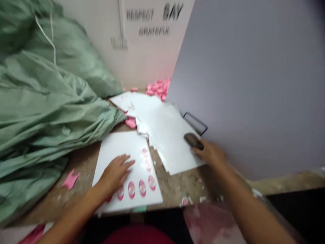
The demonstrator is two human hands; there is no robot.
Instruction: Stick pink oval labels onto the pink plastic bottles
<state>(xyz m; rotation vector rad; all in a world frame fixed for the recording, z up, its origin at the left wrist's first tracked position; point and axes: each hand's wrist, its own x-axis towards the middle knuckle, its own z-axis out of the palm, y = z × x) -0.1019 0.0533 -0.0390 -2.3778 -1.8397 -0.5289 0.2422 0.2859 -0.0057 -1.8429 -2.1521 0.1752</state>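
A white sheet with pink oval stickers (142, 188) along its lower and right sides lies on the worktable. My left hand (115, 173) rests on it, fingers spread and nothing in them. Over a fanned pile of blank white sheets (165, 132) is my right hand (209, 150), blurred, with its fingers closed around a dark brown, rounded object (193, 140). Its exact kind is not clear.
Green sacks (58, 112) bulge over the table's left side. A large grey panel (241, 84) leans at the right, with a black wire handle (195, 122) near it. Pink pieces (158, 88) lie at the back; one pink scrap (71, 179) lies left of the sheet.
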